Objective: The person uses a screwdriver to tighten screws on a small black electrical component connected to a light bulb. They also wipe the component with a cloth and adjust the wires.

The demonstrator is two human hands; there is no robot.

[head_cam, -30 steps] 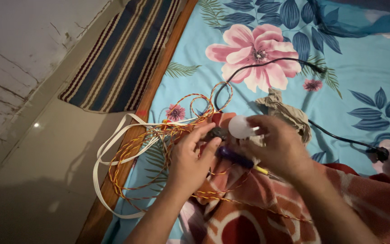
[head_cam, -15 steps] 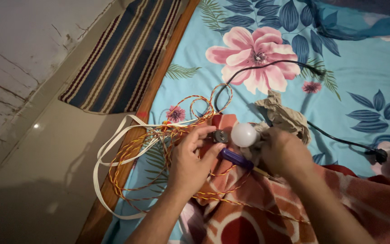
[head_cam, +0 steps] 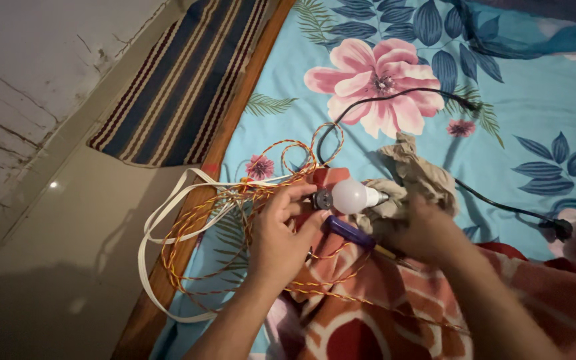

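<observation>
My left hand [head_cam: 278, 233] pinches a small dark lamp socket [head_cam: 322, 199] joined to twisted orange-red wire [head_cam: 235, 213]. A white light bulb [head_cam: 353, 195] lies right next to the socket, its metal base toward my right hand [head_cam: 421, 230], which grips the base end together with a beige cloth [head_cam: 413, 175]. A screwdriver with a purple handle [head_cam: 348, 233] lies under both hands on a red patterned blanket [head_cam: 395, 307].
A black cable [head_cam: 395, 93] loops over the blue floral bedsheet [head_cam: 535, 107] to a plug [head_cam: 558, 229] at the right. A flat white cord [head_cam: 161, 220] hangs over the wooden bed edge. A striped rug [head_cam: 168, 87] lies on the floor at the left.
The bulb has come down from between my raised hands and now lies level against the socket. My right hand has dropped lower toward the blanket.
</observation>
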